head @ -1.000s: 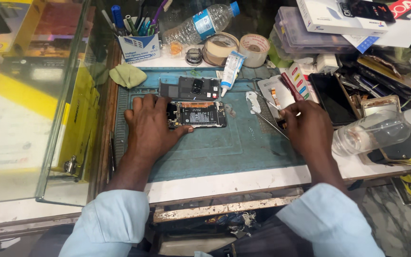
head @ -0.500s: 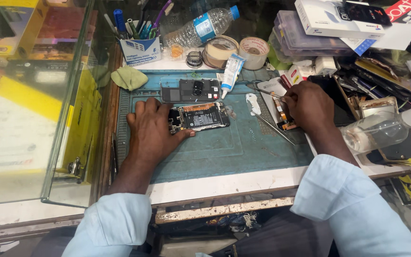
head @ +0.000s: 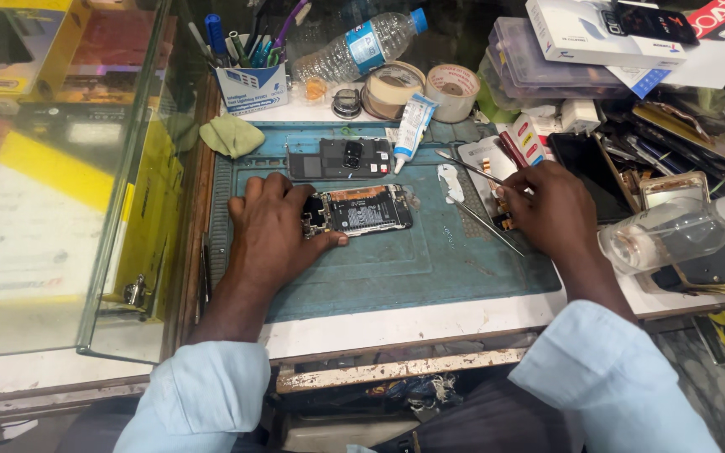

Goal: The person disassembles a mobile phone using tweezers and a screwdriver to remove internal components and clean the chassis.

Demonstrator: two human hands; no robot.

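An opened phone point(head: 364, 210) with bare circuit board and battery lies on the blue-green work mat point(head: 404, 268). My left hand point(head: 274, 226) rests on its left end, fingers curled over the edge, holding it down. My right hand point(head: 547, 205) is at the mat's right edge over a small grey tray point(head: 482, 159), fingers pinched at small parts there. What they pinch is hidden. Thin metal tweezers point(head: 487, 226) lie on the mat just left of that hand. The phone's dark back cover point(head: 341, 158) lies behind the phone.
A glue tube point(head: 411, 126), tape rolls point(head: 451, 88), a plastic water bottle point(head: 354, 46) and a tool holder point(head: 252, 84) stand at the back. A green cloth point(head: 232, 134) lies back left. A glass case point(head: 69, 168) bounds the left. Cluttered parts and a clear bottle point(head: 673, 235) fill the right.
My right hand has moved from the mat's right side up to the grey tray. My left hand stays on the phone, which has barely shifted.
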